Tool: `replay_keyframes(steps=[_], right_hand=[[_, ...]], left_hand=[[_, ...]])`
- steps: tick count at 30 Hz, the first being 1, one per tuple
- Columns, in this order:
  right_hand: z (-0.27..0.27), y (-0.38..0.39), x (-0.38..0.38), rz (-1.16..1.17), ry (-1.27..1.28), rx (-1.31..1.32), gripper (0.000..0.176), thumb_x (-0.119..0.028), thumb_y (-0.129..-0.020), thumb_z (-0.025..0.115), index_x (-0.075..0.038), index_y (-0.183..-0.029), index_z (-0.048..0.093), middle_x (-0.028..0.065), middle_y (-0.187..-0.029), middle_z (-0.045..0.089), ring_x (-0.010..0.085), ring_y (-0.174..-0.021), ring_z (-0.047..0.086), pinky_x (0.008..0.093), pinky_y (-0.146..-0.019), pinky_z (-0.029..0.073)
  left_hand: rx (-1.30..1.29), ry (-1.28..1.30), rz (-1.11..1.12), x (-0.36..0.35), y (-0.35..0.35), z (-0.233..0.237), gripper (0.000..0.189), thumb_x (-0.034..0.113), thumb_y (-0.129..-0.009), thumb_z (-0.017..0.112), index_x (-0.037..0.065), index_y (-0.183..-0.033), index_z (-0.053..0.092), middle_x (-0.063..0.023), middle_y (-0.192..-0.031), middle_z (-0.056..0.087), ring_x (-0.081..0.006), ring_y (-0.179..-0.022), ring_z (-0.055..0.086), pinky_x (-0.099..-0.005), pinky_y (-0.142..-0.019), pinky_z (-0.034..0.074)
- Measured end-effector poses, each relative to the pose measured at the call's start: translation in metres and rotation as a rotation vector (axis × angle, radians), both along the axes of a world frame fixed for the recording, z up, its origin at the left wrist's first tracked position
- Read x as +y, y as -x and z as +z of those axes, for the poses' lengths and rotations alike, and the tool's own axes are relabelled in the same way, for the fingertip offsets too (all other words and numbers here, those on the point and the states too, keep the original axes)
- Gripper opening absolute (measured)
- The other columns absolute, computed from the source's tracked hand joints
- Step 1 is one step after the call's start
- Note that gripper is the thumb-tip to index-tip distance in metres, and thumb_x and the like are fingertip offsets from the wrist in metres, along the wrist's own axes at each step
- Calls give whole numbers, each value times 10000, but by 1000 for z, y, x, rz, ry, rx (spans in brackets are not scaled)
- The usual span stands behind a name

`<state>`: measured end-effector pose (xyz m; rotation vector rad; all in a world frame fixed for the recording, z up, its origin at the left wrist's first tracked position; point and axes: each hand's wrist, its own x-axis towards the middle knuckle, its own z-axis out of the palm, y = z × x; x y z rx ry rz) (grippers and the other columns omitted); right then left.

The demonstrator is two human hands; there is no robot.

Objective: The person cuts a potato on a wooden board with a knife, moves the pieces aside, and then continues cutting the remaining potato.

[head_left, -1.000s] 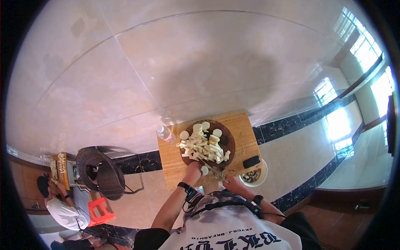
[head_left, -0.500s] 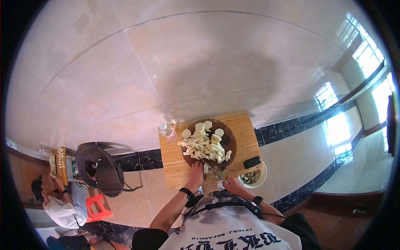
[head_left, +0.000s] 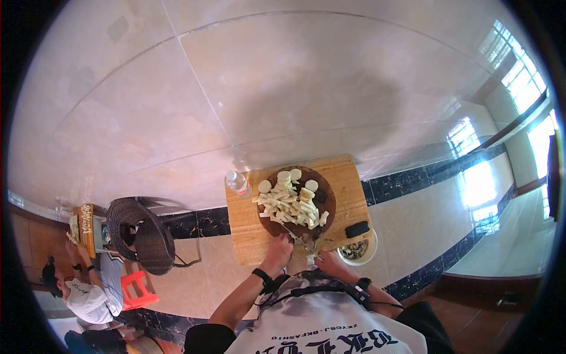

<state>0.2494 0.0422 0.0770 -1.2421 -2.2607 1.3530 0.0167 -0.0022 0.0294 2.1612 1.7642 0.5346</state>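
Note:
A round dark chopping board point(head_left: 328, 216) lies on a small wooden table point(head_left: 242, 227), bearing a heap of pale cut strips point(head_left: 289, 207) and a few round slices point(head_left: 311, 185). My right hand point(head_left: 331, 261) is closed round the handle of a knife point(head_left: 299, 238), whose blade slants up-left across the board's near edge. My left hand point(head_left: 278, 252) is at that same edge, left of the blade, with its fingers bent together; whatever they hold is too small to make out.
A clear bottle point(head_left: 237, 183) stands at the table's back left. A black object point(head_left: 356, 229) lies at the right, above a white bucket point(head_left: 372, 251) with scraps. Farther left are a wicker chair point(head_left: 156, 251), a red stool point(head_left: 138, 290) and a seated person point(head_left: 88, 300).
My left hand has shifted slightly right and down, and the pale slice beside its fingers no longer shows clearly. My right hand stays on the knife. The seated person's arms have moved a little.

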Motion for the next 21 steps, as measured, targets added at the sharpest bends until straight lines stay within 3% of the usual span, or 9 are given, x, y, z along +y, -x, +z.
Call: replay_keyframes(steps=[9,15,21], right_hand=[[-11,-2,0,25,56,-133,353,-291,-880,640,62,-869,629,302,-828,650,483,-818,637,541,-731,490],[-21,-6,-2,77,126,-258,337,-263,-885,589,71,-905,623,308,-877,656,496,-854,632,565,-773,487],[-29,-9,-6,78,32,-135,319,-284,-929,559,35,-935,565,325,-818,620,545,-809,607,614,-728,489]], left_hand=[[-3,17,29,-5,-4,-1,222,25,-678,643,-62,-880,681,-227,-1126,594,-378,-1071,562,-417,-916,513],[4,52,31,-7,-6,-2,279,17,-701,616,-85,-955,673,-227,-1167,588,-362,-1110,549,-402,-930,512],[14,-21,39,-10,-8,-8,257,48,-724,602,-82,-926,693,-230,-1181,582,-363,-1147,540,-388,-956,509]])
